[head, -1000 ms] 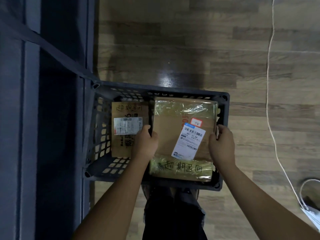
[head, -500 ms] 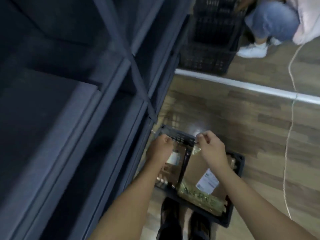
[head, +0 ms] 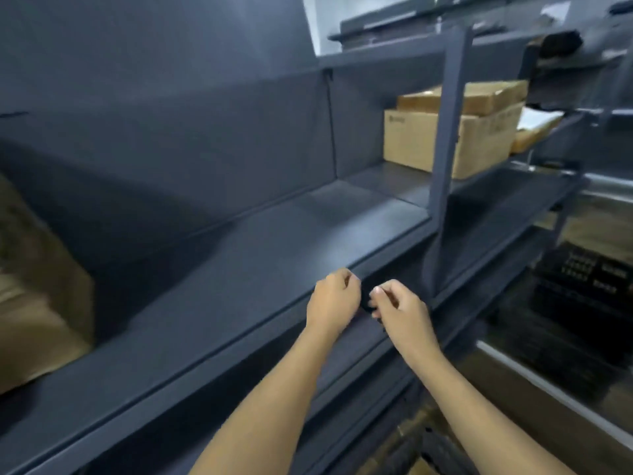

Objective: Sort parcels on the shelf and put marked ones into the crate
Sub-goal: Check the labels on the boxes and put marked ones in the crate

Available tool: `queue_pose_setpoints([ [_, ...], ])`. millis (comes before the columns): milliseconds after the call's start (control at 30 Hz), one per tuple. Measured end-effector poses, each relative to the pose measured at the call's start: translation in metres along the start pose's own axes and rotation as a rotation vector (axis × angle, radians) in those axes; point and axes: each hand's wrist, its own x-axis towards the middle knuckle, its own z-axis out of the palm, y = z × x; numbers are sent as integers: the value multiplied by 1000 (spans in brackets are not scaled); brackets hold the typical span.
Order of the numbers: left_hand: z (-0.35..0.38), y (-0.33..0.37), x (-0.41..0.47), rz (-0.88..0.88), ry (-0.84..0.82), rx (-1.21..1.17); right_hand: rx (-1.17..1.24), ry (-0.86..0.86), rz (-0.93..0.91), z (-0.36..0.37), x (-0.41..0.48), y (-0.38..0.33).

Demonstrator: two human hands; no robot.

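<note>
Beyond the empty, loosely curled left hand (head: 334, 301) and right hand (head: 399, 311) (close together), matte shelf (head: 260, 255); boxy cardboard parcels (head: 419, 142) up right.

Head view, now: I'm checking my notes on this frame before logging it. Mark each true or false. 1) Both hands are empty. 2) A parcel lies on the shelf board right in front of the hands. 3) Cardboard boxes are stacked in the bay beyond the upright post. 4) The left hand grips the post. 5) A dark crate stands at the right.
1) True: the left hand and the right hand are loosely curled and hold nothing.
2) False: that stretch of the shelf board is bare.
3) True: the cardboard boxes sit stacked behind the upright post.
4) False: it hangs clear of the post, over the shelf edge.
5) True: the dark crate is at the right, lower down.
</note>
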Motion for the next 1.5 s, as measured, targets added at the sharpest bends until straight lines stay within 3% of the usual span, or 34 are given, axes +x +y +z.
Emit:
queue_pose_setpoints([
  [200,-99,15,-10,32,173,-14,-24,-80,-180,36,-1,-88],
  [567,-192,2,-11,56,217,-23,-77,-119,-288,103,0,-169],
  [900,-287,-54,-10,39,324,-13,64,-197,-360,195,-3,-223],
  [1500,-369,-78,-65,-38,551,-263,302,-383,-566,297,-21,-294],
])
